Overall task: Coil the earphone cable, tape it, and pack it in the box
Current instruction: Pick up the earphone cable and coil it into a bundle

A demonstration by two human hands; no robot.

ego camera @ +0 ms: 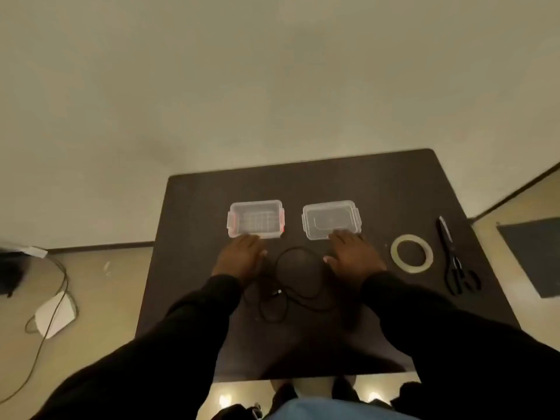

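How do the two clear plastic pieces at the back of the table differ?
The box is deep, open-topped, with red latches at its ends; the lid is shallow, flat, with no red showing. The box lies nearer the left hand, the lid nearer the right hand. Both are clear and rectangular.

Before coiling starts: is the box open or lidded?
Open. The box shows its bare ribbed floor; its lid lies separately beside it on the table.

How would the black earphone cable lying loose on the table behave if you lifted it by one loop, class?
The earphone cable lies in slack, uneven curves between the left hand and right hand, so it is probably floppy and would droop and uncoil. It looks thin, so likely very light. One loose end may trail or snag on the table.
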